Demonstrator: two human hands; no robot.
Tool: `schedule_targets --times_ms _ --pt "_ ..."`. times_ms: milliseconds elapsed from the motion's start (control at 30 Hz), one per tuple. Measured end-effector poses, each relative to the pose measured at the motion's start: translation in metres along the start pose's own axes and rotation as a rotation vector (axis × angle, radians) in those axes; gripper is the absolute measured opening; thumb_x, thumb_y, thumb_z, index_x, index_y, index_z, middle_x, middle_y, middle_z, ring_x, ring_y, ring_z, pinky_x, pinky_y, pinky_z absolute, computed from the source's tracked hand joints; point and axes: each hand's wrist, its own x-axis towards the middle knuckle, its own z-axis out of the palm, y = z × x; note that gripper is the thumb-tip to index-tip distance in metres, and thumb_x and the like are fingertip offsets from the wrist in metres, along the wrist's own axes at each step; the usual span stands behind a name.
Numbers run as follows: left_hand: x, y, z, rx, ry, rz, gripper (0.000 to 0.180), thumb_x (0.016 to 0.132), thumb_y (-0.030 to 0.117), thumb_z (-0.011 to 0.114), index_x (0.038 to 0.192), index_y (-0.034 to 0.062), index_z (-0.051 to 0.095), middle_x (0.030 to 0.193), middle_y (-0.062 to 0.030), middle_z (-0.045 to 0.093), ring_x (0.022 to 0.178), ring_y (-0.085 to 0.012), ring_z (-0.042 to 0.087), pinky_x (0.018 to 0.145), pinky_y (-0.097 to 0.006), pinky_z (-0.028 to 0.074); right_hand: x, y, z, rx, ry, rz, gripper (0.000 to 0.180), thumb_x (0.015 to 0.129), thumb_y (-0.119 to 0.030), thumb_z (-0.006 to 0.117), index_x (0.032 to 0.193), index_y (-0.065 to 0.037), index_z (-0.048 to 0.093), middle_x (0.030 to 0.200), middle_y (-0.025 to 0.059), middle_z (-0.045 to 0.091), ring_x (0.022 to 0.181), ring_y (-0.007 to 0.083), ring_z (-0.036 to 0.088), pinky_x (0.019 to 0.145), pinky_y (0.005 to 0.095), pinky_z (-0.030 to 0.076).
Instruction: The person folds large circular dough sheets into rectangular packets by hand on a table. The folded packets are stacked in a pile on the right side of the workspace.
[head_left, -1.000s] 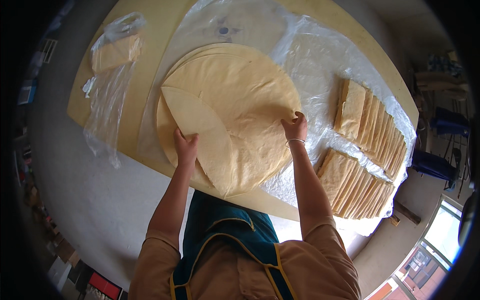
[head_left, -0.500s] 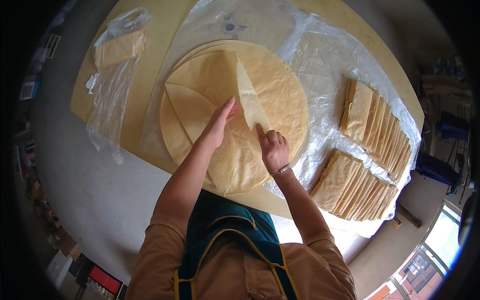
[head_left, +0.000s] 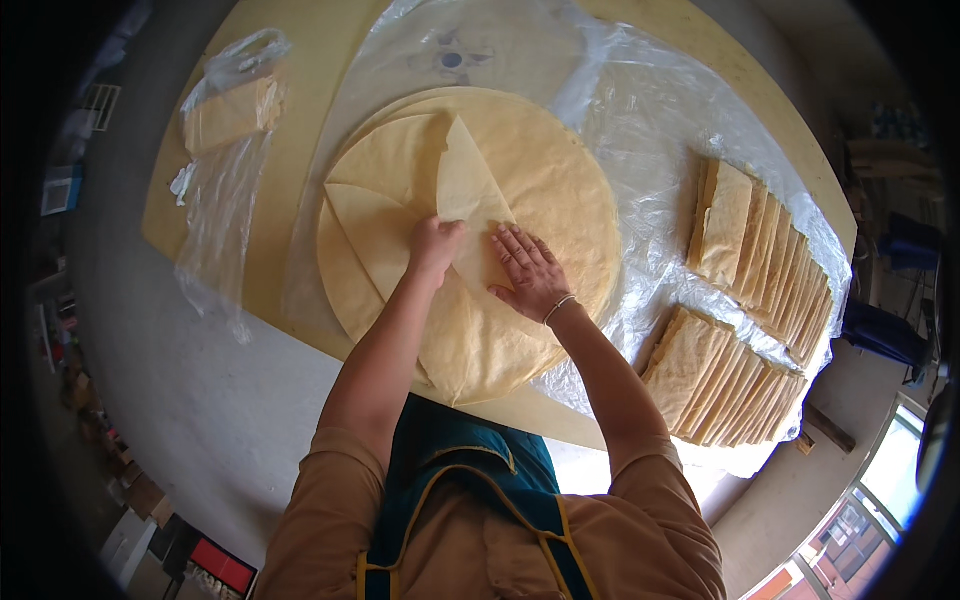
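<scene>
A stack of large, thin round flatbreads (head_left: 560,170) lies in front of me. The top flatbread (head_left: 468,175) is partly folded over, with a pointed flap rising near the middle. My left hand (head_left: 437,248) is closed on the flap's edge, its fingertips partly hidden. Pressed flat on the folded part, my right hand (head_left: 530,270) has its fingers stretched out and holds nothing. Other fold lines and a loose layer show on the stack's left side.
To the right, two rows of folded flatbreads (head_left: 735,225) lie on a clear plastic sheet (head_left: 645,130). A plastic bag with a tan block in it (head_left: 235,112) sits at the far left of the yellowish table (head_left: 300,120). The table's front edge runs close to my apron (head_left: 480,445).
The flap has folded further left and down. My left hand went from spread to gripping its edge; my right hand went from pointing at the crease to lying flat on it.
</scene>
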Motion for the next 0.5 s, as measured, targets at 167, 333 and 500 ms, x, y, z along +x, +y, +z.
schedule_targets --times_ms 167,333,500 --pt "-0.010 0.013 -0.004 0.264 0.149 0.058 0.039 0.083 0.018 0.076 0.113 -0.0042 0.065 0.108 -0.0219 0.070 0.098 -0.0251 0.068 0.088 -0.039 0.052 -0.006 0.005 0.028 -0.032 -0.107 0.040 0.091 0.094 -0.058 0.062 0.167 -0.022 0.023 0.175 -0.0019 0.020 0.160 0.0176 0.018 0.131 0.0427 0.012" --pt "-0.041 0.046 0.010 0.755 0.581 0.895 0.060 0.085 0.019 0.074 0.140 0.0034 0.057 0.146 -0.0231 0.054 0.131 -0.0292 0.057 0.112 -0.050 0.040 -0.002 0.006 0.026 -0.049 -0.157 0.040 0.091 0.096 -0.062 0.057 0.168 -0.022 0.020 0.175 -0.0026 0.018 0.161 0.0172 0.017 0.131 0.0425 0.011" --pt "0.014 0.068 0.027 1.093 0.054 0.984 0.081 0.092 0.040 0.070 0.160 0.0084 0.037 0.169 -0.0075 0.033 0.157 -0.0244 0.028 0.126 -0.051 0.022 -0.001 0.007 0.022 -0.056 -0.189 0.033 0.087 0.097 -0.067 0.051 0.166 -0.020 0.026 0.174 -0.0005 0.021 0.161 0.0182 0.017 0.131 0.0431 0.011"
